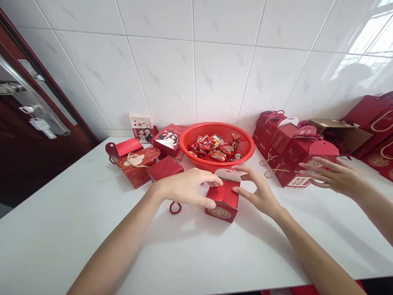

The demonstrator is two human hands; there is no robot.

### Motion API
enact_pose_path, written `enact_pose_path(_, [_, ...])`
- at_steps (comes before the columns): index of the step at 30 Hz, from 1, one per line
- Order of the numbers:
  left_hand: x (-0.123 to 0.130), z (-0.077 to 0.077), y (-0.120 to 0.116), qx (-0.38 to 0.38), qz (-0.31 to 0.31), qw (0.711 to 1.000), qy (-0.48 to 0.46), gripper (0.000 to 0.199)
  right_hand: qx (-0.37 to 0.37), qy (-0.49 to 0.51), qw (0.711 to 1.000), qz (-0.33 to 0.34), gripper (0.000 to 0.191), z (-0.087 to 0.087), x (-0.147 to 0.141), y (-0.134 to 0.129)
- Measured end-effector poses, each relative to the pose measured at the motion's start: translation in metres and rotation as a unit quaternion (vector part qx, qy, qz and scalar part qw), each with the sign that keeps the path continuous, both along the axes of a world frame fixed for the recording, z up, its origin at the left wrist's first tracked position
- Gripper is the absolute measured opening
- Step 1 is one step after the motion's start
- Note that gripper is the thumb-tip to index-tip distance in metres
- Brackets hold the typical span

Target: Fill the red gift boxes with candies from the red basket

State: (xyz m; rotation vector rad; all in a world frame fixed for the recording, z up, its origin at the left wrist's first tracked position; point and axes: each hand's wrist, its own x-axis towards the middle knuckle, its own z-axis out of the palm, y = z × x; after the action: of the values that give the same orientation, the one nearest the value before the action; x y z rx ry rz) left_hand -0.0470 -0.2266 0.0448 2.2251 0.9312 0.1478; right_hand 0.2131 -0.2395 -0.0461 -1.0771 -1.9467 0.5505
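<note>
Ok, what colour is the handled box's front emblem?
The emblem is pale gold, clearest in the head view.

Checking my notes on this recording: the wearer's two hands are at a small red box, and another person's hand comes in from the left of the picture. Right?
Not quite: the other person's hand comes in from the right, as the head view shows. The wearer's two hands are indeed at a small red box.

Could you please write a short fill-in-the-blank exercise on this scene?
The red plastic basket holds wrapped ____.
The small gift box between the left hand and right hand is mostly ____.
The red cord loop lies nearer the ____ hand.
Another person's hand is at the picture's ____ side.
Missing words: candies; red; left; right.
</note>
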Motion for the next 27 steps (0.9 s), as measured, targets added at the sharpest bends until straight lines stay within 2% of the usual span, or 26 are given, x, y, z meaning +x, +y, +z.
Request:
enact_pose_path(2, [0.004, -0.005, 0.002, 0.02, 0.025, 0.999, -0.013, 0.042, 0.025, -0.007, 1.0, 0.016, 0.034, -0.001, -0.001, -0.002])
enact_pose_path(4, [0.007, -0.012, 0.004, 0.054, 0.058, 0.997, -0.015, 0.043, 0.039, -0.015, 0.999, 0.03, 0.024, -0.002, -0.003, -0.005])
enact_pose_path(6, [0.009, -0.019, 0.006, 0.077, 0.078, 0.994, -0.021, 0.054, 0.036, -0.015, 0.999, 0.035, 0.024, -0.002, -0.005, -0.007])
enact_pose_path(8, [0.01, -0.023, 0.007, 0.074, 0.07, 0.994, -0.031, 0.06, 0.027, -0.012, 0.999, 0.034, 0.028, -0.002, -0.007, -0.009])
enact_pose_path(12, [0.011, -0.027, 0.01, 0.026, 0.038, 0.999, 0.003, 0.045, 0.017, -0.003, 1.0, 0.014, 0.033, 0.0, -0.008, -0.009])
enact_pose_path(15, [0.014, -0.031, 0.01, 0.002, 0.031, 1.0, 0.002, 0.047, 0.027, 0.014, 0.999, -0.015, 0.031, 0.002, -0.005, -0.007])
enact_pose_path(18, [0.022, -0.035, 0.005, 0.007, 0.06, 0.998, 0.001, 0.052, 0.034, 0.022, 0.998, -0.049, 0.03, 0.006, -0.005, -0.008])
enact_pose_path(23, [0.038, -0.041, -0.009, 0.066, 0.141, 0.987, 0.035, 0.053, 0.024, -0.084, 0.992, -0.095, 0.042, 0.009, -0.019, -0.027])
enact_pose_path(27, [0.045, -0.044, -0.017, 0.103, 0.146, 0.983, 0.044, 0.05, 0.017, -0.192, 0.972, -0.136, 0.051, 0.006, -0.036, -0.045])
